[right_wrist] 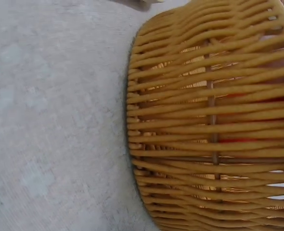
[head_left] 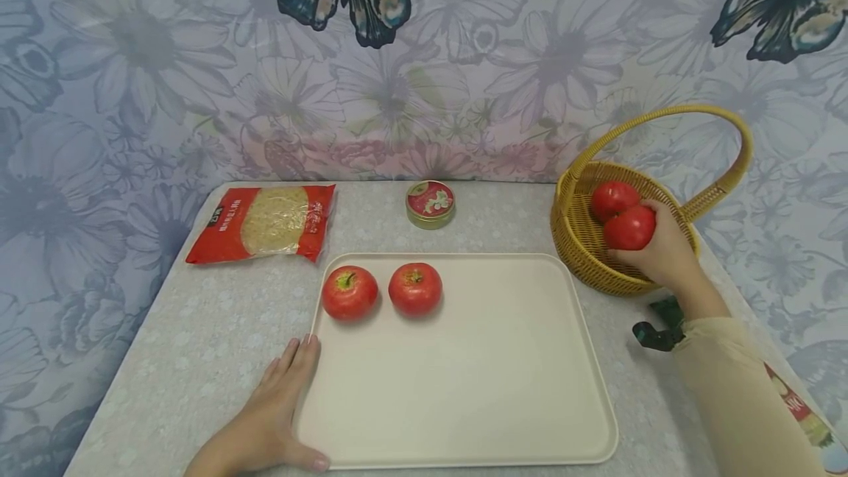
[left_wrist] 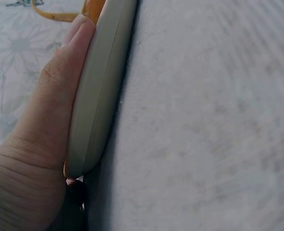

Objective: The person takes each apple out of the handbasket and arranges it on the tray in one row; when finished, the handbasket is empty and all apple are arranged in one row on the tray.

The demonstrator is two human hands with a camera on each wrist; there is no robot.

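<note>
My right hand (head_left: 659,252) reaches into the yellow woven basket (head_left: 575,241) and grips a red apple (head_left: 629,228), fingers on one side and thumb on the other. A second apple (head_left: 614,199) lies behind it in the basket. In the right wrist view the basket wall (right_wrist: 214,115) hides that hand. My left hand (head_left: 274,396) rests at the left edge of the cream tray (head_left: 464,381), fingers extended and thumb near the front corner. The left wrist view shows this hand (left_wrist: 50,106) against the tray's side (left_wrist: 101,86). Two apples, one left (head_left: 350,293) and one right (head_left: 415,289), sit at the tray's back left.
A red packet with a clear window (head_left: 274,219) lies at the back left. Behind the tray stands a small round tin (head_left: 430,205). The basket's tall handle (head_left: 689,110) arches over it at the back right. A partly covered printed package (head_left: 798,403) shows beside the right sleeve.
</note>
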